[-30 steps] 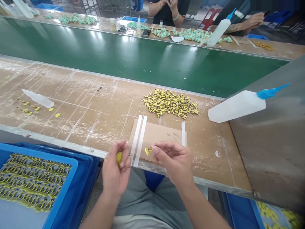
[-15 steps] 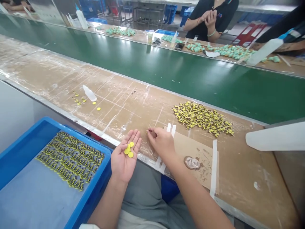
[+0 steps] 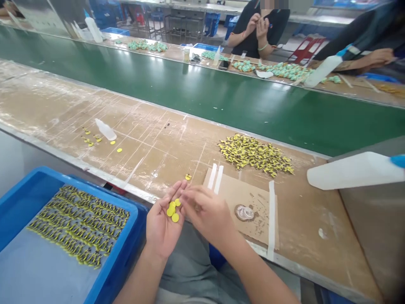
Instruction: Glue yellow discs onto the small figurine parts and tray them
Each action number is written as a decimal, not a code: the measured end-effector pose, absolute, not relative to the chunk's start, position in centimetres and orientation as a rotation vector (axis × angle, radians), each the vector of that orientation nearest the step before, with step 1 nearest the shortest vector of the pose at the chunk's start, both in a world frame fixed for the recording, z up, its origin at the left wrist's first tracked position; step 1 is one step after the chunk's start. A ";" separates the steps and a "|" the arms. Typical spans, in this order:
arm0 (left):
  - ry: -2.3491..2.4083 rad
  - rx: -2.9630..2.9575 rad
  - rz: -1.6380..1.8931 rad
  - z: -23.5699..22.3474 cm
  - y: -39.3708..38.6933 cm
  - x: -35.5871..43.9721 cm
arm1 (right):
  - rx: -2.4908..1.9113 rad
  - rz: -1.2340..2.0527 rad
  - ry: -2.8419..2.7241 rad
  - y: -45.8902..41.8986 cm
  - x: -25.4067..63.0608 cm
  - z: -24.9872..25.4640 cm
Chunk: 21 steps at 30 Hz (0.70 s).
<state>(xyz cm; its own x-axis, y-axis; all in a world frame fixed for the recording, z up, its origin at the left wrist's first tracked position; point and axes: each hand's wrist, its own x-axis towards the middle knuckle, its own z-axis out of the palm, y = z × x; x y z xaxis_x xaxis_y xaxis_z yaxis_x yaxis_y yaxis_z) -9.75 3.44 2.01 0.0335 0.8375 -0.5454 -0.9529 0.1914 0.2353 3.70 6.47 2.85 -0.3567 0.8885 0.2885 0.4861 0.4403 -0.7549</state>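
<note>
My left hand (image 3: 164, 228) is turned palm up and cupped, with several small yellow discs (image 3: 171, 210) lying in it. Over its fingers, my right hand (image 3: 209, 211) has its fingertips pinched at the edge of the uppermost disc; the thumb is partly hidden. On the table just beyond the hands stands a small yellow and dark piece (image 3: 187, 177) on a yellow base. Farther right lies a heap of small yellow and brown pieces (image 3: 255, 154). A cardboard sheet (image 3: 228, 188), taped down, carries a small clear dish (image 3: 244, 213) with brown stains around it.
A blue tray (image 3: 133, 219) at lower left holds rows of yellow and black pieces. A white bottle (image 3: 106, 129) lies near loose discs and pieces on the left. Another bottle (image 3: 351, 171) lies right. Beyond the green conveyor belt (image 3: 177, 84) people work beside mint-green pieces (image 3: 284, 70).
My right hand has let go of the small piece, leaving it on the table, and moved back left to the discs in my left palm. The view has shifted slightly right.
</note>
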 end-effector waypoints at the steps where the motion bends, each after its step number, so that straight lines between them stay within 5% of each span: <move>1: 0.657 -0.229 1.356 2.1 3.3 -9.2 | -1.160 0.772 -2.035 5.8 3.9 3.3; 10: 0.725 -0.288 1.094 2.0 3.1 -5.2 | -1.264 0.845 -1.890 3.3 7.4 3.9; 21: 0.695 0.047 1.097 0.3 0.0 -2.5 | -1.199 1.812 -0.414 2.1 11.1 3.7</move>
